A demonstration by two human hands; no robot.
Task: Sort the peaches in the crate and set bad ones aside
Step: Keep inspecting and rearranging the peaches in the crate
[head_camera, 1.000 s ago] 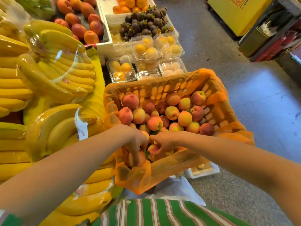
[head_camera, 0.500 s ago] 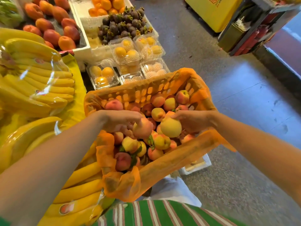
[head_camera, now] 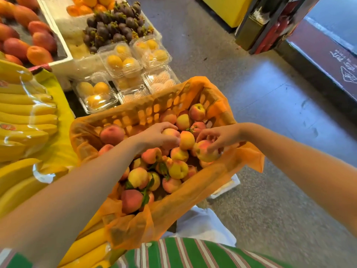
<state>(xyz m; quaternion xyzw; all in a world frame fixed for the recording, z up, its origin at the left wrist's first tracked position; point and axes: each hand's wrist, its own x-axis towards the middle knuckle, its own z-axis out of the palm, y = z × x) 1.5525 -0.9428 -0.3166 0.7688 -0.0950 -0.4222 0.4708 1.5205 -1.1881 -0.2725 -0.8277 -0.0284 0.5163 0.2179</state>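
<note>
Left hand (head_camera: 158, 137): my fingers curled over centre peach (head_camera: 171, 132), gripping it. Right hand (head_camera: 222, 136): fingers pinching blushed peach (head_camera: 204, 154) near right wall of orange crate (head_camera: 146, 111).

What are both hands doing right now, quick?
Left hand: fingers curled round the middle peach.
Right hand: fingers gripping the right-side peach.

Orange slatted crate (head_camera: 154, 110), lined with orange film (head_camera: 249, 157) draped over its rim. Inside, peaches (head_camera: 177, 169) (yellow to pink-red, several with green leaves) lie heaped loose, near end to far wall.
</note>
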